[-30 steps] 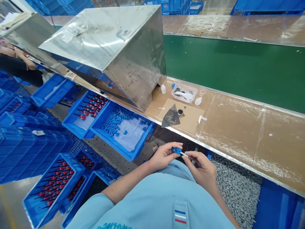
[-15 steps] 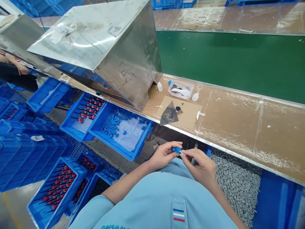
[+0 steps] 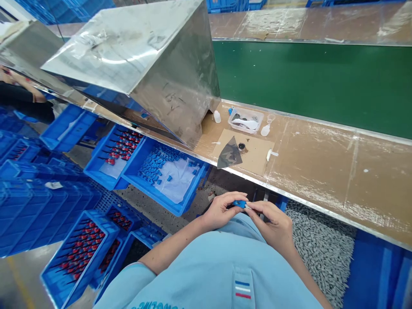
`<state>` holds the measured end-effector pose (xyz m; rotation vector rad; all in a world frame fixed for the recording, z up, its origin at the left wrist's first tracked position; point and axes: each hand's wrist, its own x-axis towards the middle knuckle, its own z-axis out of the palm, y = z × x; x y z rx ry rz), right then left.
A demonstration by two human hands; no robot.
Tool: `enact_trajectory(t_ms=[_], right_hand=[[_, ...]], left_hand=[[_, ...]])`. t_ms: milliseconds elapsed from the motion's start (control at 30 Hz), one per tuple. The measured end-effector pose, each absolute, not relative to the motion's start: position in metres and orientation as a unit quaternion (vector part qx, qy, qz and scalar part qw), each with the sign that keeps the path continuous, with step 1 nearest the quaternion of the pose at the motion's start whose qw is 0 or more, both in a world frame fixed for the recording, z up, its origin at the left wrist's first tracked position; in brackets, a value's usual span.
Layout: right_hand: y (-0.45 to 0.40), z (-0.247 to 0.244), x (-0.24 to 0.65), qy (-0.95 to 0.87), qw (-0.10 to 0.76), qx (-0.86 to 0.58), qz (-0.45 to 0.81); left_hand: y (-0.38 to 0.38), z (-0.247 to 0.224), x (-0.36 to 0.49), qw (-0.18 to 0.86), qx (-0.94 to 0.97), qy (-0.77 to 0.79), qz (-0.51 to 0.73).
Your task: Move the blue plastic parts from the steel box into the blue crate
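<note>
A small blue part [image 3: 239,203] is pinched between the thumb and fingers of my left hand [image 3: 221,211], just above my lap. My right hand [image 3: 273,219] meets it from the right, its thumb and forefinger closed on a small pale piece [image 3: 247,207] at the blue part's right end. The fingertips partly hide both pieces, so how far they are joined is not visible. Left of my hands, a blue bin [image 3: 180,210] holds many similar blue parts on white sheeting. A bin of small grey pieces [image 3: 322,253] lies to the right, below the bench edge.
On the brown bench [image 3: 315,167] are a clear tray [image 3: 247,128], small white bottles, cardboard and a dark round pot [image 3: 241,146]. A metal hood [image 3: 174,90] stands at left, a green belt [image 3: 309,81] behind. A co-worker's arm [image 3: 27,92] shows far left.
The whole view has shifted slightly to the right. Both hands keep their hold, and the pale piece shows a little less between the fingertips.
</note>
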<state>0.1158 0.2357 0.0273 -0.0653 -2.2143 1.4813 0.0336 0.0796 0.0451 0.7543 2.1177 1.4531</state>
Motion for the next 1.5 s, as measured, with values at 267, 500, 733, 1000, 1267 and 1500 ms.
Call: enact_trajectory(t_ms=[267,500,733,1000,1267,1500], right_hand=[[0.238,0.028,0.121,-0.777,0.195,-0.078,0.593],[0.24,0.024,0.123,-0.762,0.178,-0.064,0.62],[0.243,0.016,0.124,-0.752,0.179,-0.032,0.634],[0.242,0.015,0.129,-0.737,0.167,-0.037,0.654],[0.239,0.014,0.127,-0.615,0.031,-0.183,0.766],[0.241,0.009,0.133,-0.615,-0.046,-0.189,0.764]], left_hand=[[0.079,0.054,0.032,0.22,0.281,0.798,0.486],[0.076,0.06,0.028,0.196,0.352,0.805,0.435],[0.075,0.055,0.031,0.221,0.362,0.807,0.411],[0.076,0.051,0.034,0.234,0.373,0.803,0.4],[0.078,0.054,0.036,0.334,0.224,0.795,0.455],[0.072,0.064,0.027,0.441,0.264,0.765,0.388]])
